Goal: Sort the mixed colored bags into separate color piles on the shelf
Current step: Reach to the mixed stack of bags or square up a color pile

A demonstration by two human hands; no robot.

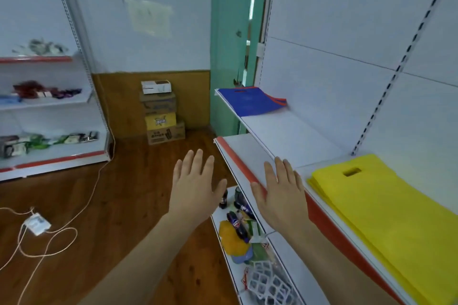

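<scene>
Our left hand (195,188) and right hand (280,190) out flat, fingers spread, holding nothing, yellow bags (386,208) stacked beside us, blue bags (250,101) well apart along the shelf (295,136).

The yellow bags (386,210) run off the frame's right and bottom edges, so the pile's full extent can't be seen. Under the blue bags (250,101) only a red edge peeks out. Goods on the far rack (49,104) are blurred past naming. Both forearms are cut off at the bottom edge.
</scene>
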